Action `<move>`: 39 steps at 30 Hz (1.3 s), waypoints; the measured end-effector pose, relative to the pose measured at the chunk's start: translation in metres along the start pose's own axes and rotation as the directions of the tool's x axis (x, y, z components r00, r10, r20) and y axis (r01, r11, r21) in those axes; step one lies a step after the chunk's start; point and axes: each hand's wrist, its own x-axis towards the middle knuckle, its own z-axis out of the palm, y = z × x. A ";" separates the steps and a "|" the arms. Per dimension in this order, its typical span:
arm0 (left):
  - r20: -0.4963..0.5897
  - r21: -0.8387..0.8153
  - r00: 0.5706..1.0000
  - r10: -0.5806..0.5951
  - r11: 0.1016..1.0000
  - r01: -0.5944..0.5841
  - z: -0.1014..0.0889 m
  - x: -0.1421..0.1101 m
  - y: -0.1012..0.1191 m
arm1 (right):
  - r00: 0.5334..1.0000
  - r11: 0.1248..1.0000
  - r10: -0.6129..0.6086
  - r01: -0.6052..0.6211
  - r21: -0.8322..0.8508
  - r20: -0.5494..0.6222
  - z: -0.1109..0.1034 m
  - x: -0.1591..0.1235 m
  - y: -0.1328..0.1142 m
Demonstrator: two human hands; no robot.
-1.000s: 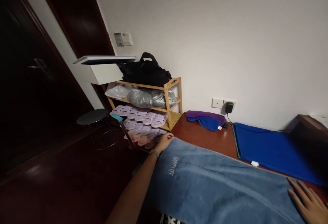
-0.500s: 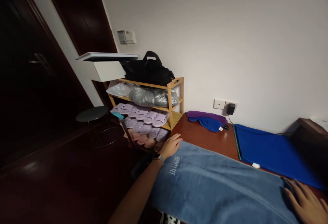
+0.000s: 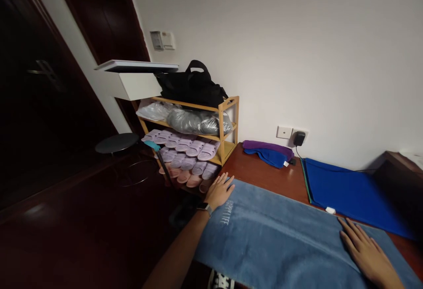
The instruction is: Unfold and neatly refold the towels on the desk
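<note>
A grey-blue towel [image 3: 277, 231] with white lettering near its left end lies spread over a reddish-brown table [image 3: 264, 179]. My left hand [image 3: 219, 192], with a watch on the wrist, rests on the towel's far left corner, fingers stretched out. Toward the right end, my right hand [image 3: 363, 247] lies flat on the towel with its fingers apart. Faint creases cross the cloth between the two hands. The towel's near edge hangs past the table's front.
Behind the towel lie folded blue and purple cloths [image 3: 269, 153] and a larger blue cloth [image 3: 350, 194]. A charger [image 3: 299, 138] is plugged into the wall. To the left stand a wooden rack [image 3: 228, 135] of slippers and a round stool [image 3: 117, 142].
My right hand has moved left across the towel, and the cloth's right end now shows beyond it. My left hand stays at the far left corner.
</note>
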 end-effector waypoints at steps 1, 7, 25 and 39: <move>-0.010 -0.005 1.000 0.002 1.000 -0.002 0.000 0.000 0.001 | 1.000 1.000 -0.003 0.002 -0.018 -0.025 -0.005 0.002 -0.013; -0.068 -0.015 0.998 0.014 1.000 -0.015 -0.006 0.006 0.003 | 0.950 0.950 -0.311 0.311 0.030 0.016 -0.029 0.024 -0.137; -0.128 -0.002 0.983 0.131 0.991 -0.132 -0.009 0.027 -0.011 | 0.993 0.997 0.071 -0.068 -0.041 0.089 -0.017 0.000 0.034; -0.012 -0.027 0.989 0.144 0.989 -0.145 0.007 0.021 0.000 | 0.991 0.987 0.130 -0.128 -0.098 0.021 -0.008 -0.007 0.033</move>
